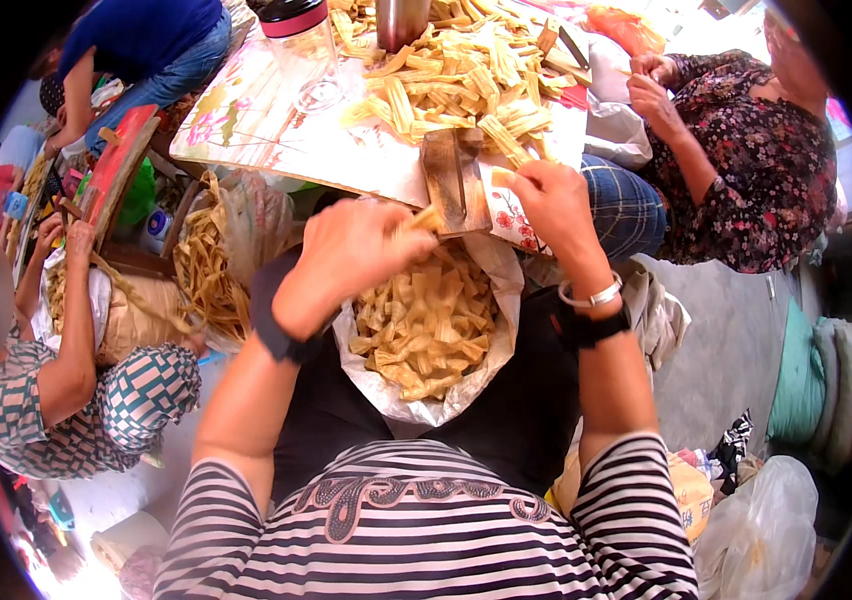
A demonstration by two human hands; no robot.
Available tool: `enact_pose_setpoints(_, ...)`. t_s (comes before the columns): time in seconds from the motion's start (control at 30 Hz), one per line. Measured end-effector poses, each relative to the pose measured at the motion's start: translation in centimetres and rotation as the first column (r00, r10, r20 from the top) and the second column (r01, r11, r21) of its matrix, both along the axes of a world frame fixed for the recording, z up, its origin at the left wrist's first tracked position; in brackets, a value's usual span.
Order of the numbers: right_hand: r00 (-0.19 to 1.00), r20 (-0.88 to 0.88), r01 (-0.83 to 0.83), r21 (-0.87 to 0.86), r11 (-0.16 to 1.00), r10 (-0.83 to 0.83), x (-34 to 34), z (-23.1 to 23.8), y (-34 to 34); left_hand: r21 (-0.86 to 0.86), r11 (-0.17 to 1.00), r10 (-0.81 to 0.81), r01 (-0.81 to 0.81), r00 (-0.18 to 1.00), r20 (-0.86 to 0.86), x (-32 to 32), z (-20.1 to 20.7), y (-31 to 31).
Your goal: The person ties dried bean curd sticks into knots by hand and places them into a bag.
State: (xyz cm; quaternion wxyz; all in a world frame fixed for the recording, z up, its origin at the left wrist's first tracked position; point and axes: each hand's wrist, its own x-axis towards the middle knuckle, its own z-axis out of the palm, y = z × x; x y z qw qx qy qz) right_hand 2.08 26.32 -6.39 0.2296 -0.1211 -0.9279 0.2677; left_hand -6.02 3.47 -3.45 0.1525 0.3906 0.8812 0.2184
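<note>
My left hand (354, 258), somewhat smeared by motion, is closed on a short pale-yellow dried strip (426, 218) at the left side of a worn wooden block (454, 190). The block sits on the table's near edge and carries a dark upright piece like a blade. Just right of it, my right hand (549, 200) pinches another yellow strip (502, 177). Below both hands, a white sack (506, 290) stands open between my legs, holding many short cut yellow pieces (421, 330). A heap of longer ridged yellow strips (466, 75) lies on the table beyond the block.
On the flowered table (246, 140) stand a clear jar (298, 45) with a pink-banded lid and a metal cup (403, 22). People work at left, far left and right. Long strips (211, 260) hang left of my leg. A clear plastic bag (761, 530) lies at lower right.
</note>
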Motion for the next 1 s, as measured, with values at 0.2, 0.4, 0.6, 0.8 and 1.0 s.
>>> enact_pose_setpoints(0.2,0.927,-0.006,-0.076,-0.982,0.172,0.375,4.9,1.7,-10.0,0.537,0.819,-0.089,-0.2,0.881,0.465,7.3,-2.1,-1.4)
enact_pose_setpoints(0.4,0.898,-0.109,-0.013,-0.975,-0.223,0.426,8.2,-0.8,-13.3,0.633,0.239,-0.362,-0.736,0.537,0.762,8.6,-1.8,-0.9)
enact_pose_setpoints(0.6,0.892,0.002,-0.047,-0.994,0.096,0.453,9.9,0.7,-14.8,0.804,0.064,-0.08,-0.591,0.8,0.595,8.3,0.7,-2.7)
enact_pose_setpoints(0.8,0.919,-0.304,-0.198,-0.907,-0.373,0.25,11.4,2.1,-16.0,0.857,0.455,0.117,0.24,0.938,-0.325,9.5,-0.9,-5.4)
enact_pose_setpoints(1.0,0.951,-0.226,-0.288,-0.392,0.874,0.212,12.5,2.8,-17.5,0.849,0.516,-0.044,-0.116,0.986,0.162,14.5,-0.6,-4.8)
